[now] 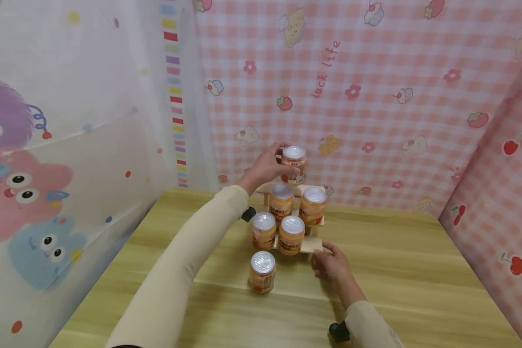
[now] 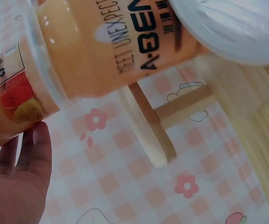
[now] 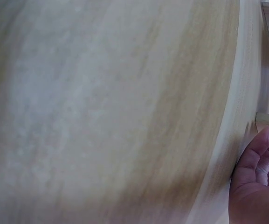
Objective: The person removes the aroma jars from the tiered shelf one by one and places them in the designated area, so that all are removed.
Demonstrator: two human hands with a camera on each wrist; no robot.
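Observation:
My left hand (image 1: 267, 166) grips a fruit can (image 1: 294, 166) with an orange label and silver lid, at the top step of a small wooden stepped rack (image 1: 311, 245). In the left wrist view, fingertips lie against this can (image 2: 17, 100), which has fruit printed on it. Two similar cans stand on the middle step, one at the left (image 1: 281, 200) and one at the right (image 1: 312, 208). Two more cans, left (image 1: 263, 232) and right (image 1: 291, 237), occupy the lowest step. My right hand (image 1: 332, 266) holds the right end of that lowest step.
Another can (image 1: 262, 275) stands upright on the wood-grain table (image 1: 400, 290), in front of the rack. A pink checked cloth (image 1: 374, 121) hangs behind the table. Printed sheets (image 1: 91, 121) cover the left side, and more checked cloth (image 1: 500, 193) covers the right.

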